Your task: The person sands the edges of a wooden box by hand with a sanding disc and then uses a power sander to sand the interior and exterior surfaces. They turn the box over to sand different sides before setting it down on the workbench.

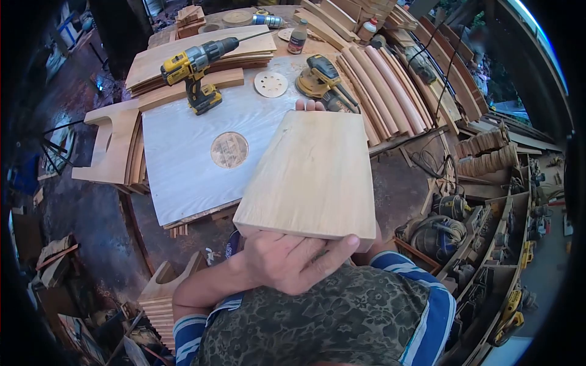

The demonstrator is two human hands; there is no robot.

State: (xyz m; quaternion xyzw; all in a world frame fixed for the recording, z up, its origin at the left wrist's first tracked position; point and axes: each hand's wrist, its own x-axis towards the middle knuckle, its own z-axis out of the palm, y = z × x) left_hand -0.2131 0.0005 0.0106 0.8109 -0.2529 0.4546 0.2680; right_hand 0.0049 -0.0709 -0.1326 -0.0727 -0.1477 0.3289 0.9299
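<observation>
A pale wooden board, wider at its near end, is held up in front of my chest with its broad face toward me. My left hand is closed at the board's near edge, its fingers curled and one digit stretched along the edge to the right corner. Whether anything small lies under those fingers is hidden. Of my right hand, only fingertips show, hooked over the far edge; its forearm passes beneath the board, which covers the palm.
Ahead stands a workbench with a grey-white panel, a yellow cordless drill, a sander, a sanding disc and a bottle. Curved wooden strips lie right. Cut wooden pieces stack left. Tool shelves line the right.
</observation>
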